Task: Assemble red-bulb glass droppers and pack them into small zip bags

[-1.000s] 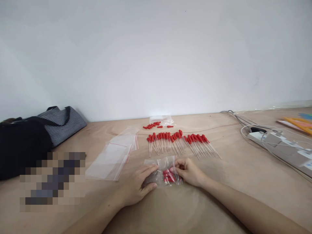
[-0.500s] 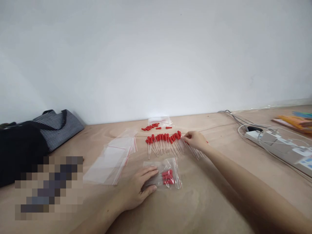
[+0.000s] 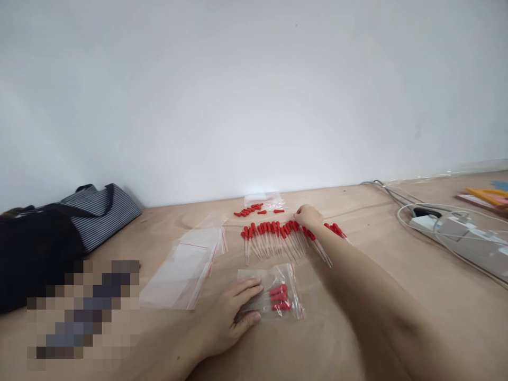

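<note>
My left hand (image 3: 240,312) lies with its fingers outstretched on the left part of a clear zip bag (image 3: 254,304); several red rubber bulbs (image 3: 280,299) show inside. Beyond the bag, several droppers (image 3: 270,235) with red bulbs and thin clear tubes lie side by side in a row, bulbs pointing away from me. My right hand (image 3: 309,216) is at the far right end of this row, fingers bent and pinched together. What sits between its fingertips, if anything, is hidden. My right forearm covers part of the row, and a few more droppers (image 3: 337,230) show past it.
Loose red bulbs (image 3: 248,210) lie behind the row, beside another clear bag (image 3: 260,199) near the wall. Flat zip bags (image 3: 180,270) are spread to the left. A striped black bag (image 3: 107,217) stands far left. At right lie a power strip (image 3: 456,235) with cables and orange items (image 3: 486,197).
My right hand has shifted slightly left and farther away, uncovering droppers to the right of my forearm. My left hand stays on the bag. The whole view has tilted slightly.
</note>
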{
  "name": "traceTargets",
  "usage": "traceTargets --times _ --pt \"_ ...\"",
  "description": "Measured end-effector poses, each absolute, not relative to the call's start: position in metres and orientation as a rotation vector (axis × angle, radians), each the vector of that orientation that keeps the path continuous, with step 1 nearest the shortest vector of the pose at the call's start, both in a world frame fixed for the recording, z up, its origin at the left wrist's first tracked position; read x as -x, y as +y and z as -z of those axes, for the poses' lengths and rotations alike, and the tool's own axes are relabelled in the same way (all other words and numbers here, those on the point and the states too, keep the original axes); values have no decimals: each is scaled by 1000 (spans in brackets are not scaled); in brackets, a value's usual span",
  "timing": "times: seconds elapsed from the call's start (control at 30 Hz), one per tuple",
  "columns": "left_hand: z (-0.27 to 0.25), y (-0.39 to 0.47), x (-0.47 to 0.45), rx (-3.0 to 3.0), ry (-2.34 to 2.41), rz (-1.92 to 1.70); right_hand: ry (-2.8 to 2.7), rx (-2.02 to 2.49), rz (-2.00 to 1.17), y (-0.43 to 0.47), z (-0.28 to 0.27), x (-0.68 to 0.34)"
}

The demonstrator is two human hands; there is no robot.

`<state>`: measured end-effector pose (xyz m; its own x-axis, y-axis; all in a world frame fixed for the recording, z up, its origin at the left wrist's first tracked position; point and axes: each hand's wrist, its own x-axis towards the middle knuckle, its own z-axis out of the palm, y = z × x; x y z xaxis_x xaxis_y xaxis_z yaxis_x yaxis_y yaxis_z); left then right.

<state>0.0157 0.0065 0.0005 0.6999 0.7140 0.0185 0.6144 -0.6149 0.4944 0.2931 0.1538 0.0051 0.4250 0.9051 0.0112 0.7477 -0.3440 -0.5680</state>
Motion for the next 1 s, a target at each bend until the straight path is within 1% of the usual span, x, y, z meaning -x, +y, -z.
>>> traceTargets --times 0.2,0.3,0.37,0.47,0.57,0.8,1.0 --pt "-9 4 -19 -2448 1057 -197 -1452 1919 -483 124 -24 -318" --pt "-6 6 -18 -2455 1034 -232 -1402 1764 -531 89 -17 -330" --pt "-2 7 -16 -2468 1010 -274 -1211 1446 -773 63 -2 -330" --pt "4 9 -14 -2473 1000 -311 -1027 1226 -968 31 22 -318" --pt "4 9 -14 -2454 1000 -326 -913 1196 -1018 13 34 -302" --pt "-2 7 -17 -2431 1007 -341 -823 1186 -1041 4 36 -287" --pt "1 7 -16 -2429 1021 -320 -835 1104 -1256 -8 35 -270"
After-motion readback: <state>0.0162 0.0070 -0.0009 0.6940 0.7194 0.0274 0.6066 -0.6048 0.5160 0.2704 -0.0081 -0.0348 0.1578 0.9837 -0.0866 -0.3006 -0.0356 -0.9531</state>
